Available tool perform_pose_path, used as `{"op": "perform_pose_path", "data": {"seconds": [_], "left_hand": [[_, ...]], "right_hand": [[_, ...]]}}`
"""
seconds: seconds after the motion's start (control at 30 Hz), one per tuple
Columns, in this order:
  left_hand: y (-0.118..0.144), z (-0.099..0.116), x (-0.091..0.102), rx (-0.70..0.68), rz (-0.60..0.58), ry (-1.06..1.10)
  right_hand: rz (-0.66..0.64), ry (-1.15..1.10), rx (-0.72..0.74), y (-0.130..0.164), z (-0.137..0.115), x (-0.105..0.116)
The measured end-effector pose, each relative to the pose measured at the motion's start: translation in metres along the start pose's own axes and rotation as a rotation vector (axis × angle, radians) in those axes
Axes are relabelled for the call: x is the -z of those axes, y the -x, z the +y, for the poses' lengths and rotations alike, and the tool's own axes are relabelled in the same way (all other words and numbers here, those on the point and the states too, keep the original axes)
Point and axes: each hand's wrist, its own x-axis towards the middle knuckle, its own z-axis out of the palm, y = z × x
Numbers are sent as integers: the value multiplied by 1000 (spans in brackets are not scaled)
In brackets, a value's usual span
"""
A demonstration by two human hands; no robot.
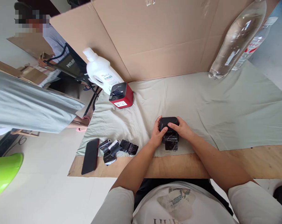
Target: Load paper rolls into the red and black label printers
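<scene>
Centrally, on the pale green cloth (pixel 236 109) near its front edge, both of the person's hands grasp a small black box (pixel 169 122). The left hand (pixel 157 134) wraps the box's left side, thumb lying across its near face; the right hand (pixel 181 127) covers the right side, with fingers laid over the top edge. Directly below the box, touching it, sits a glossy black wrapped packet (pixel 171 143), partly hidden under the hands. Left of the box, at the cloth's front edge, lies a loose cluster of black foil wrappers (pixel 118 148), and further left of these a dark phone (pixel 90 156) lies flat, reaching onto the wooden board (pixel 248 161). Behind and left of the box stands a red-and-black device (pixel 121 95) with a white label, touching a white jug (pixel 99 72) behind it. Well behind and right of the box, two clear bottles (pixel 239 37) lean against the cardboard backdrop (pixel 155 37). Far left, another person's grey sleeve (pixel 31 105) reaches toward the cloth's corner.
</scene>
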Motion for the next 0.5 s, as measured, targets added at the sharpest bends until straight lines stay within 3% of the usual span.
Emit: {"op": "perform_pose_path", "data": {"seconds": [0.17,0.3,0.4,0.5], "left_hand": [[-1,-9,-1,33,108,81],[0,-21,0,-34,191,10],[2,-26,-1,-86,143,-108],[4,-23,-6,-168,-70,-457]], "right_hand": [[-1,-131,55,3,9,-10],[-22,-275,13,0,9,-12],[43,-396,-64,-23,1,16],[245,-437,-171,-66,-13,76]]}}
